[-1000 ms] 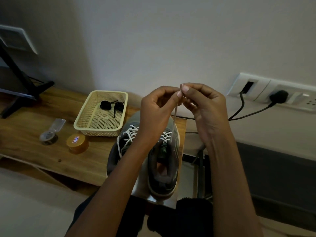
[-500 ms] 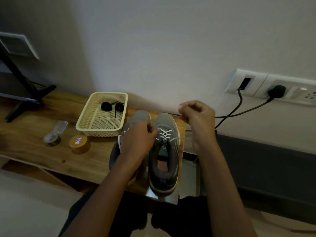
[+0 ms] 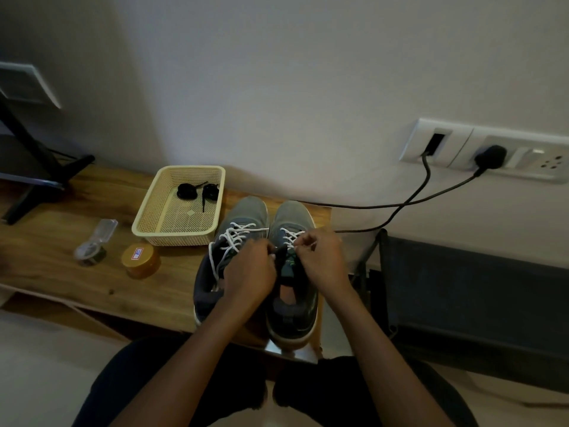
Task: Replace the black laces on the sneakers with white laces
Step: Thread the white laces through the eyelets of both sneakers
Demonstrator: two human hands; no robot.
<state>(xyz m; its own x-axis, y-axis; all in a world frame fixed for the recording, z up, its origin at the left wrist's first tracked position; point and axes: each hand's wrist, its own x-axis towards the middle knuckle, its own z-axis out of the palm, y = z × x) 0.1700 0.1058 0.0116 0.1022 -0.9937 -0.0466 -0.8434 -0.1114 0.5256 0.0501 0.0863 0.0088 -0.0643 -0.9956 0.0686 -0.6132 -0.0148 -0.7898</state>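
Sneakers (image 3: 246, 212) sit side by side at our surface's (image 3: 92, 272) right edge. Fingers of our right hand (image 3: 320, 257) pinch the right one's white lace (image 3: 289, 235). Fingers of our left hand (image 3: 249, 272) curl by its tongue (image 3: 288, 266), can't tell if we're gripping anything.

Two grey sneakers (image 3: 292, 214) stand side by side at the worktop's (image 3: 61, 263) right end, toes pointing far; white laces (image 3: 237, 238) criss-cross both, one loose end trailing down the left shoe's left side; black laces (image 3: 186, 191) lie coiled in the far part of the basket (image 3: 144, 224) just left.
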